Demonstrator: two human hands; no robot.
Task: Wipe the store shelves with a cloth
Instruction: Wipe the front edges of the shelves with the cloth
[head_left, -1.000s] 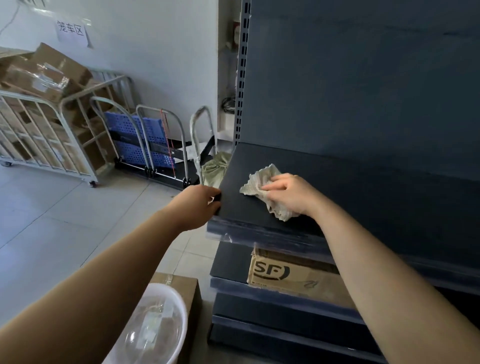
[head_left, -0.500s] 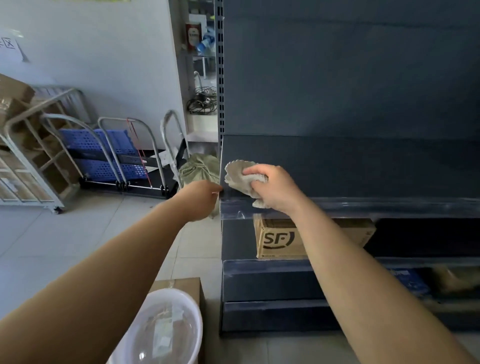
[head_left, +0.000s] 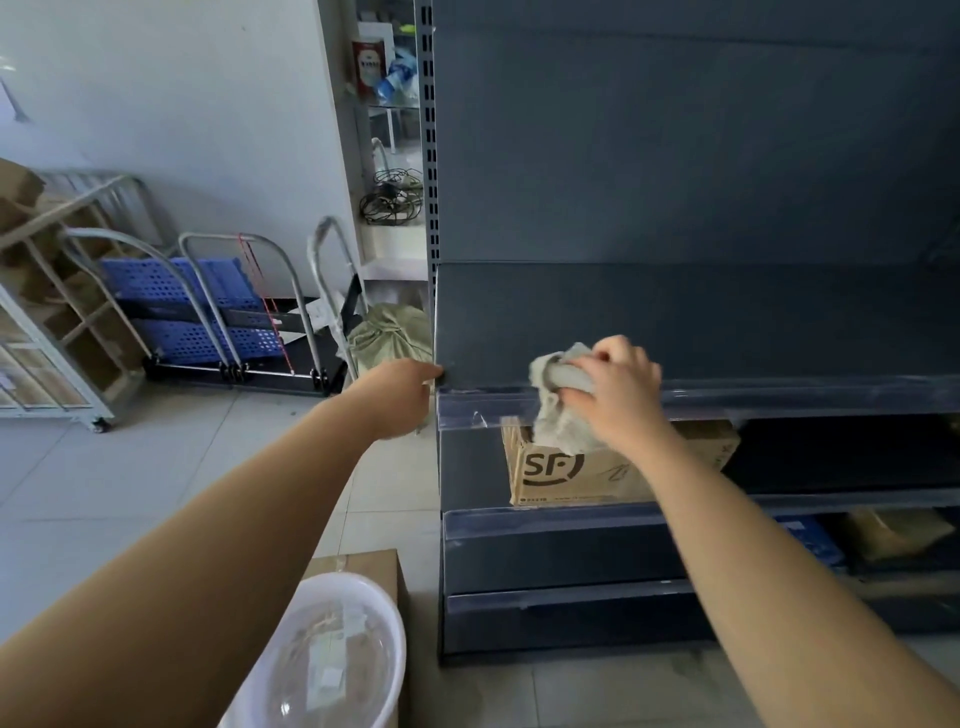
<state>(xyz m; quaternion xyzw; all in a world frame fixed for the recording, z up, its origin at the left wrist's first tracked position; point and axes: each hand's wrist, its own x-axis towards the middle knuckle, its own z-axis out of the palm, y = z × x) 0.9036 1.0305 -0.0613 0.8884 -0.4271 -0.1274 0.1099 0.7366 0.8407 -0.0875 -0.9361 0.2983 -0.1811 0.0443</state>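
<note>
The right hand (head_left: 615, 395) is gripping a bunched grey cloth (head_left: 558, 400), fingers curled around it, and pressing it against the front edge of the dark shelf (head_left: 675, 322). Part of the cloth is hanging down over the clear price strip (head_left: 779, 397), in front of the box (head_left: 571, 467) on the shelf below. The left hand (head_left: 400, 397) is bracing at the shelf's left front corner, fingers closed on the edge; how firmly it is holding I cannot tell.

The shelf is running long from left to right, and nearly all of its unwiped length seems to be lying to the right of the cloth, away from the left hand. The cloth is sitting near the left end, so the coming stroke is probably heading rightward along the front lip, with the right arm doing the reaching while the left stays planted. A white basin (head_left: 332, 654) is sitting on the floor by a carton (head_left: 363, 564), below the left forearm.
</note>
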